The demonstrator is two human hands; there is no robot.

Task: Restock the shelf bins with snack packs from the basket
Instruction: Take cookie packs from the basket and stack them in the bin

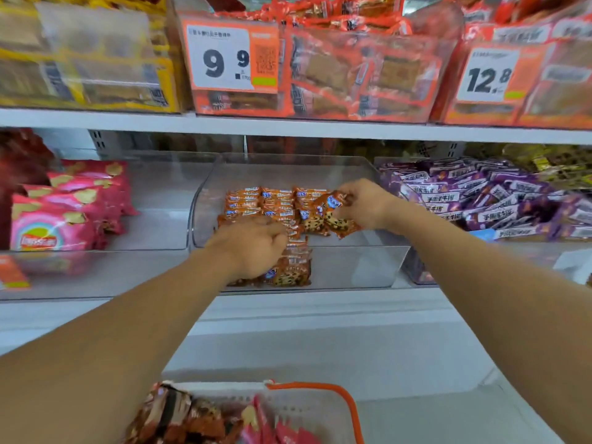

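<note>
Down by the camera the basket waits with more packs, while up in the clear bin the right hand pinches a cookie pack lying crosswise above the rows, and the left hand, nearer us, curls its fingers on front packs.

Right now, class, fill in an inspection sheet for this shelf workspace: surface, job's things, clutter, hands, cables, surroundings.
Surface: white shelf, clear bins.
Job's things: orange cookie packs in middle bin; basket below holds more packs.
Clutter: nothing seen.
Hands: left hand rests curled on packs, grip unclear; right hand pinches one pack.
Cables: nothing seen.
Surroundings: pink chip bags left, purple packs right, price tag above.
</note>
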